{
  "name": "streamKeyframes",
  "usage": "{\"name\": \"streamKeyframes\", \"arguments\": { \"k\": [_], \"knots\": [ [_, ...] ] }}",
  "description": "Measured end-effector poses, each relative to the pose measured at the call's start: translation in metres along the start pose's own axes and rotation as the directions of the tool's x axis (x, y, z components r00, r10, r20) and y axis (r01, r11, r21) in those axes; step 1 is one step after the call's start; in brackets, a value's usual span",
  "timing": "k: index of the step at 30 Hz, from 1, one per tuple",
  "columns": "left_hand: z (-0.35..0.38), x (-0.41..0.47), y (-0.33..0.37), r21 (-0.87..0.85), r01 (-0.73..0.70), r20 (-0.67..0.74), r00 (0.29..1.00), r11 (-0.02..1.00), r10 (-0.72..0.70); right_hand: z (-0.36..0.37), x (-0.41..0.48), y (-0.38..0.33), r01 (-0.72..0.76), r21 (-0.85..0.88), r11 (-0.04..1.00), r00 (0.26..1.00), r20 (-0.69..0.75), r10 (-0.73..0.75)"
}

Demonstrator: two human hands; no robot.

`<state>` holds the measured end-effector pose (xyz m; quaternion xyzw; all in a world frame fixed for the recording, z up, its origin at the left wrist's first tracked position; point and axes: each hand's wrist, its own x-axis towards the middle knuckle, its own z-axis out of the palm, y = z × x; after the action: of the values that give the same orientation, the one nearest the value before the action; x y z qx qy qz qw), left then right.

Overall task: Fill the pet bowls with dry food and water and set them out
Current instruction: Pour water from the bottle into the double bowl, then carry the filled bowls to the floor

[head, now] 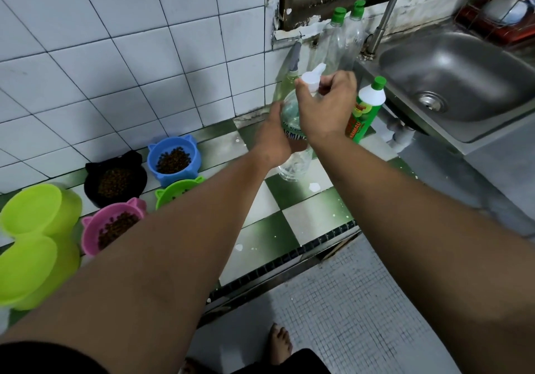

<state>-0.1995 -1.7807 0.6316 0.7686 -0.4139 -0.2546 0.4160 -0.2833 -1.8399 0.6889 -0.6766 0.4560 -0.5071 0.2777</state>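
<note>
- Centrally, water bottle point(293, 126), upright over checked tabletop point(307, 217).
- Left hand point(273, 139): grip wrapped round its body.
- Right hand point(321, 110): grip pinching white cap point(311, 80).
- Left: blue bowl point(179, 175), black bowl point(91, 182), pink bowl point(88, 234), each holding kibble.

Kibble-filled bowls point(176, 177), clear bottle point(293, 168)

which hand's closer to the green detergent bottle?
Right. The right hand, on the white cap, is just left of the green detergent bottle; the left hand grips the clear bottle, farther left.
</note>
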Motion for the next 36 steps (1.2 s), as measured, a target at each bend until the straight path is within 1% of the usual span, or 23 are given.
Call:
{"name": "streamKeyframes", "arguments": {
  "k": [7,9,12,15,17,18,19,20,22,24,26,28,30,32,34,36],
  "knots": [
    [-0.005,-0.006,0.0,-0.022,0.001,0.068,0.998,1.0,0.001,-0.009,-0.01,0.004,-0.005,0.021,1.0,1.0,0.017,0.004],
    [-0.009,-0.012,-0.003,-0.043,-0.003,0.083,0.997,0.999,0.006,-0.015,-0.019,0.005,0.014,-0.004,1.0,1.0,-0.013,-0.014],
    [-0.018,-0.025,-0.012,-0.036,0.002,0.065,0.998,0.999,0.001,-0.017,-0.039,0.003,0.112,-0.065,0.992,0.991,-0.072,-0.117],
    [-0.032,-0.041,-0.031,0.004,0.04,-0.013,0.999,0.999,-0.04,-0.008,-0.07,-0.002,0.238,-0.021,0.971,0.969,-0.056,-0.239],
    [-0.049,-0.06,-0.05,-0.025,0.067,-0.106,0.992,0.997,-0.069,0.003,-0.095,-0.007,0.281,0.034,0.959,0.959,0.03,-0.282],
    [-0.055,-0.07,-0.057,-0.032,0.075,-0.148,0.986,0.997,-0.079,0.006,-0.103,-0.005,0.258,0.044,0.965,0.96,0.102,-0.261],
    [-0.065,-0.082,-0.069,-0.03,0.101,-0.191,0.976,0.994,-0.105,0.015,-0.115,-0.001,0.203,0.047,0.978,0.956,0.207,-0.208],
    [-0.078,-0.095,-0.083,-0.037,0.127,-0.237,0.962,0.991,-0.132,0.025,-0.127,0.0,0.13,0.03,0.991,0.933,0.333,-0.132],
    [-0.104,-0.122,-0.116,-0.009,0.226,-0.327,0.92,0.974,-0.217,0.047,-0.149,0.007,-0.014,-0.073,0.997,0.835,0.548,0.052],
    [-0.132,-0.151,-0.147,0.059,0.306,-0.422,0.87,0.95,-0.254,0.065,-0.168,0.014,-0.075,-0.216,0.973,0.711,0.673,0.204],
    [-0.157,-0.179,-0.177,0.068,0.402,-0.512,0.8,0.913,-0.314,0.079,-0.185,0.022,-0.129,-0.304,0.944,0.606,0.729,0.318],
    [-0.178,-0.202,-0.203,0.048,0.515,-0.58,0.712,0.856,-0.396,0.095,-0.197,0.029,-0.198,-0.358,0.913,0.531,0.744,0.406],
    [-0.187,-0.218,-0.221,0.023,0.622,-0.593,0.639,0.783,-0.49,0.111,-0.207,0.037,-0.204,-0.391,0.898,0.486,0.755,0.439],
    [-0.188,-0.225,-0.233,-0.004,0.682,-0.589,0.589,0.731,-0.553,0.124,-0.216,0.036,-0.2,-0.426,0.882,0.445,0.762,0.469],
    [-0.185,-0.227,-0.238,-0.064,0.712,-0.577,0.545,0.699,-0.608,0.132,-0.222,0.033,-0.207,-0.436,0.876,0.443,0.756,0.481],
    [-0.183,-0.225,-0.243,-0.173,0.718,-0.556,0.494,0.675,-0.668,0.137,-0.226,0.033,-0.201,-0.439,0.876,0.449,0.753,0.48]
  ]
}}
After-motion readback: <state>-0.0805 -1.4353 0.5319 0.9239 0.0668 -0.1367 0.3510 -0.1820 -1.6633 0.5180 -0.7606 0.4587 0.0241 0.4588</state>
